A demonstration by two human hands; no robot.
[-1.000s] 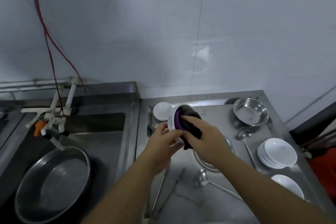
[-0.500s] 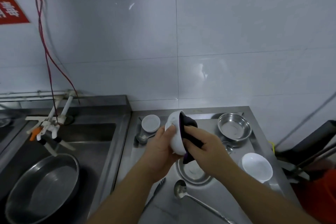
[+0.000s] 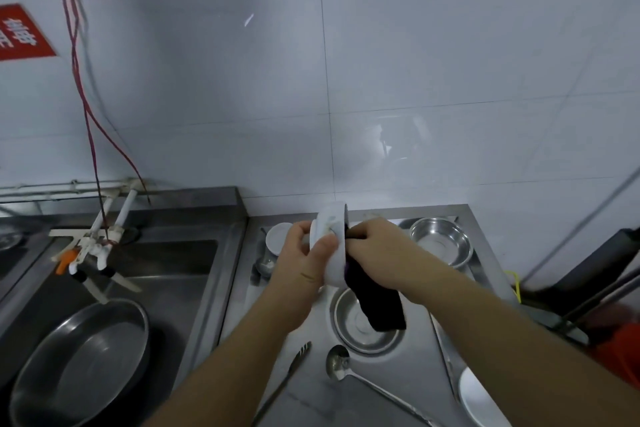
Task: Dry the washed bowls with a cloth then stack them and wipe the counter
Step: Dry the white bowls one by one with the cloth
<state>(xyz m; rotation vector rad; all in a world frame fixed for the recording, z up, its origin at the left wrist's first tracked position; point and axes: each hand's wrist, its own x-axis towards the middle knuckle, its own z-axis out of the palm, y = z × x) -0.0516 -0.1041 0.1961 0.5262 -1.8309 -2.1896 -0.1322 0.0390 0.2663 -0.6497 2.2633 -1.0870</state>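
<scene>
My left hand (image 3: 303, 262) grips a white bowl (image 3: 331, 225) held on edge above the steel counter (image 3: 408, 371), thumb across its outer wall. My right hand (image 3: 381, 251) holds a dark purple cloth (image 3: 375, 298) pressed into the bowl's inside; the cloth's loose end hangs below the hand. Another small white bowl (image 3: 277, 237) stands on the counter behind my left hand. Part of a white bowl (image 3: 479, 399) shows at the bottom right.
Two steel bowls sit on the counter, one at the back right (image 3: 441, 241), one under the cloth (image 3: 363, 326). A ladle (image 3: 346, 366) and tongs (image 3: 287, 374) lie near the front. The sink at left holds a large steel basin (image 3: 79, 364) below a tap (image 3: 90, 250).
The view has tilted up and the white bowl stack at right has left the frame. The bowl has turned more on edge, and the cloth now hangs lower from my right hand.
</scene>
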